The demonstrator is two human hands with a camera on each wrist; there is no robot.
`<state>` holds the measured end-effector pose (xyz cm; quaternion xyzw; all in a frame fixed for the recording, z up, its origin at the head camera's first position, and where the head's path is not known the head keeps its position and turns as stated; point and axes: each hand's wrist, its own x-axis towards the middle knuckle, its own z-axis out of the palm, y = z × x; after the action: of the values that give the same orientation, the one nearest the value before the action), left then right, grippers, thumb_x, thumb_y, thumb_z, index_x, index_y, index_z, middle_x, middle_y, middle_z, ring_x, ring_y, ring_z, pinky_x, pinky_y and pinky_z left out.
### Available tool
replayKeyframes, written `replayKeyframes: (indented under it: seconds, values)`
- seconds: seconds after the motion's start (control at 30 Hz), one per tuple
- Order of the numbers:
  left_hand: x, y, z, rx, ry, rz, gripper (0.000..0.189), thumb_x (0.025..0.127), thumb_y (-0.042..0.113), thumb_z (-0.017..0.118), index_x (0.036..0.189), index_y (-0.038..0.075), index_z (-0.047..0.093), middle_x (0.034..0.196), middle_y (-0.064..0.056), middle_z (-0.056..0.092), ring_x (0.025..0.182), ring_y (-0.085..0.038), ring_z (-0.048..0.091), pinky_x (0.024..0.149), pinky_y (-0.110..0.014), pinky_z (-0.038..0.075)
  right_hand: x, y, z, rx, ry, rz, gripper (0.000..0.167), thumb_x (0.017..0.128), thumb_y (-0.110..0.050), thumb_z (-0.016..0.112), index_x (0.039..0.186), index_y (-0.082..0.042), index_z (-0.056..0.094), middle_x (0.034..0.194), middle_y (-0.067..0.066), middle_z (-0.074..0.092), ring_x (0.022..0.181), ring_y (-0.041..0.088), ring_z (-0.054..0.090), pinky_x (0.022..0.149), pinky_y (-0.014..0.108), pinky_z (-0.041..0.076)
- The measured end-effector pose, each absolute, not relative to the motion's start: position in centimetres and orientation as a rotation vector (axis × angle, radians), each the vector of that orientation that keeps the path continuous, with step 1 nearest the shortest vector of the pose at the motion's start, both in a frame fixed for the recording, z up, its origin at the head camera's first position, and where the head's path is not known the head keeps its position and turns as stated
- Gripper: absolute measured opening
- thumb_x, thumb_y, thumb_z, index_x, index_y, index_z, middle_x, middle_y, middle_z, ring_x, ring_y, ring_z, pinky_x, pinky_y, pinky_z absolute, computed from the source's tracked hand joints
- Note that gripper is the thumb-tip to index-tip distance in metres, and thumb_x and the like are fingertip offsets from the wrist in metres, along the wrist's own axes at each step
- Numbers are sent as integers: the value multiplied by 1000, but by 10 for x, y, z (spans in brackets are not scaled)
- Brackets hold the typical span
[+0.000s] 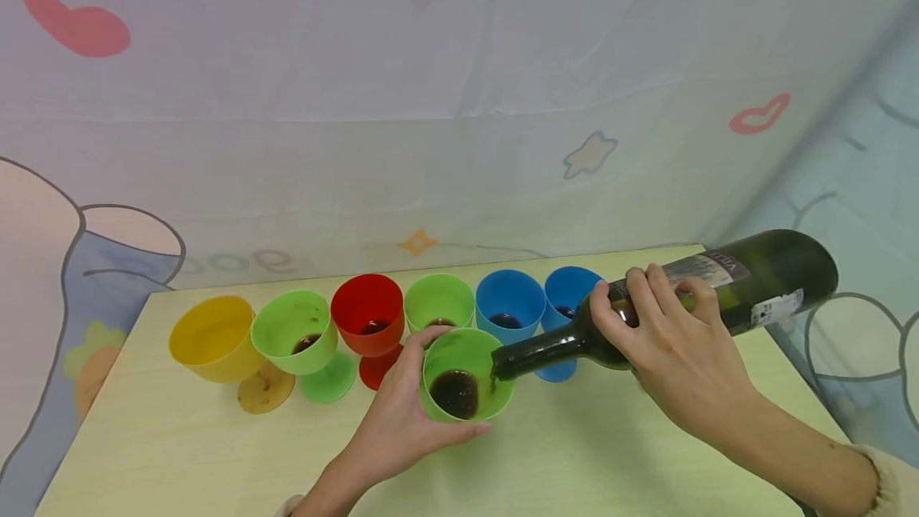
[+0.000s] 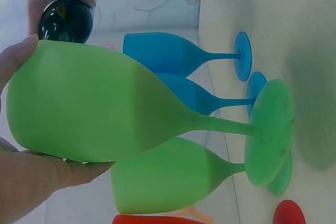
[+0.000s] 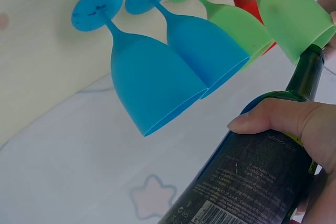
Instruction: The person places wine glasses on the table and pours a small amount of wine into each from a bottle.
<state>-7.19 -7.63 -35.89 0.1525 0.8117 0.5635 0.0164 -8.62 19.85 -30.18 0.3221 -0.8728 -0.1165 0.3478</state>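
Observation:
My left hand (image 1: pixel 402 413) grips a green plastic goblet (image 1: pixel 495 404) by its bowl, fingers and thumb on opposite sides. Dark liquid (image 1: pixel 454 394) lies in the bottom of that goblet. With my right hand (image 1: pixel 682 357) I hold a dark green wine bottle (image 1: pixel 778 262) around its shoulder, tilted so its neck points left and down. The bottle's mouth is at the goblet's rim, and a dark trickle shows just below it. In the left wrist view the held goblet (image 2: pixel 89 103) shows its stem and foot, in front of the other goblets. A printed label (image 3: pixel 241 177) faces the right wrist camera.
Behind my hands stand a yellow goblet (image 1: pixel 208 337), a green goblet (image 1: pixel 287 325), a red goblet (image 1: pixel 362 301), another green goblet (image 1: pixel 438 294) and two blue goblets (image 1: pixel 506 294), in a row. Most hold a little dark liquid. They stand on a pale wooden table (image 1: pixel 187 453) before a printed cloth (image 1: pixel 345 142).

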Motion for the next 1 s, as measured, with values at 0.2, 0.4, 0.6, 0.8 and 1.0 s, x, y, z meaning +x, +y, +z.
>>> replayKeyframes:
  seconds: [0.2, 0.4, 0.6, 0.8, 1.0]
  values:
    - [-73, -76, -359, 479, 2520, 1744, 88, 58, 23, 86, 130, 15, 37, 117, 4, 49, 107, -17, 46, 85, -44, 41, -85, 199, -301, 832, -2284, -308, 72, 50, -3, 81, 112, -6, 45, 95, 25, 47, 93, 41, 45, 73, 53, 32]
    - [-73, -76, -359, 465, 2500, 1748, 87, 57, 23, 86, 129, 18, 37, 117, 5, 48, 108, -17, 45, 85, -44, 42, -85, 199, -301, 832, -2280, -319, 71, 51, -2, 81, 112, -6, 45, 94, 25, 47, 93, 40, 45, 73, 53, 33]
    - [-72, -76, -358, 444, 2501, 1739, 88, 57, 23, 86, 130, 17, 37, 117, 4, 47, 109, -17, 44, 84, -44, 42, -86, 200, -300, 830, -2269, -324, 71, 49, -2, 80, 111, -6, 45, 94, 25, 47, 92, 40, 46, 72, 53, 33]
    - [-71, -75, -358, 436, 2512, 1738, 88, 57, 23, 87, 130, 15, 37, 117, 4, 48, 108, -17, 44, 84, -44, 43, -86, 200, -301, 828, -2258, -316, 73, 46, -4, 80, 110, -5, 45, 92, 25, 47, 90, 40, 46, 72, 53, 32]
    - [-71, -75, -359, 460, 2516, 1757, 87, 57, 23, 86, 129, 16, 37, 116, 3, 49, 107, -18, 45, 84, -44, 42, -86, 200, -304, 828, -2245, -273, 72, 45, -3, 80, 109, -5, 47, 89, 24, 47, 87, 39, 46, 71, 52, 32]
